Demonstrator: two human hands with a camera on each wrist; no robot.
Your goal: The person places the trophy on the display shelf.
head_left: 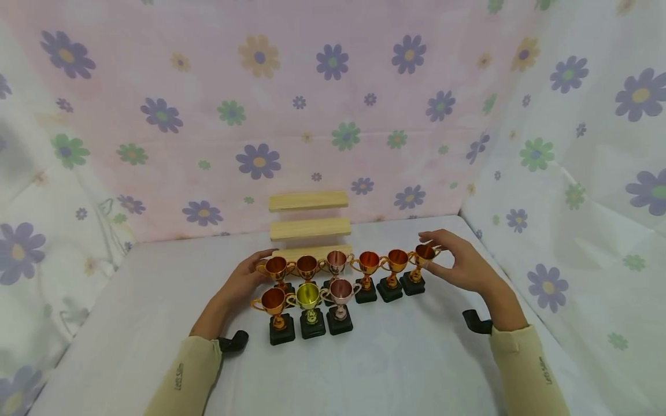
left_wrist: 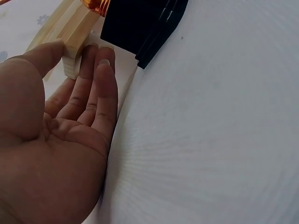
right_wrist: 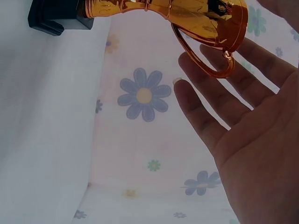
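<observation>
At the left end of a three-tier wooden display stand (head_left: pixel 310 229), my left hand (head_left: pixel 247 276) pinches the lowest tier. In the left wrist view the thumb lies on one side of the wood (left_wrist: pixel 80 33), with the fingers (left_wrist: pixel 88 88) on the other. My right hand (head_left: pixel 460 263) is beside the rightmost copper-coloured trophy cup (head_left: pixel 424 253), its fingers loosely spread. In the right wrist view the fingers (right_wrist: pixel 201 88) lie around the trophy's handle (right_wrist: pixel 205 67) without closing on it; contact is hard to tell. A trophy's black base (left_wrist: pixel 140 23) stands close to my left fingertips.
Several trophies stand in a back row before the stand, among them a copper one (head_left: pixel 368 263). Ahead of them are three more: copper (head_left: pixel 274 301), gold (head_left: pixel 308 296) and rose-pink (head_left: pixel 341 292). A white cloth (head_left: pixel 390 358) covers the table; flowered cloth (head_left: pixel 291 127) hangs behind.
</observation>
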